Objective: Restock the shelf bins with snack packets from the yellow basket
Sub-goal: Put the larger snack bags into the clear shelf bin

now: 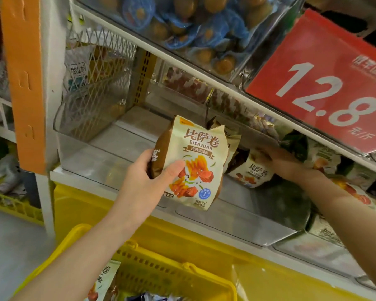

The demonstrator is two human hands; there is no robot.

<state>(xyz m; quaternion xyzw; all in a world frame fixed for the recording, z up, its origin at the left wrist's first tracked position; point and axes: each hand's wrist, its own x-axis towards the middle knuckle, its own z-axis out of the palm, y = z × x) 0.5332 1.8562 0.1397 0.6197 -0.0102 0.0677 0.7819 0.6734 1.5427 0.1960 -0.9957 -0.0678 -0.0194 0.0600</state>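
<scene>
Left hand (pixel 148 177) grip wrapped round Bisajuan packets (pixel 195 161), centre frame | right hand (pixel 278 161) in the clear bin (pixel 237 222), on a packet (pixel 251 172), can't tell its grip | yellow basket (pixel 182 276) lower frame

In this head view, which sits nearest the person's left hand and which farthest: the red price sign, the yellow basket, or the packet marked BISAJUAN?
1. BISAJUAN packet: gripped in the left hand itself, in front of the bin.
2. yellow basket: below the hand.
3. red price sign: upper right, on the shelf above.
</scene>
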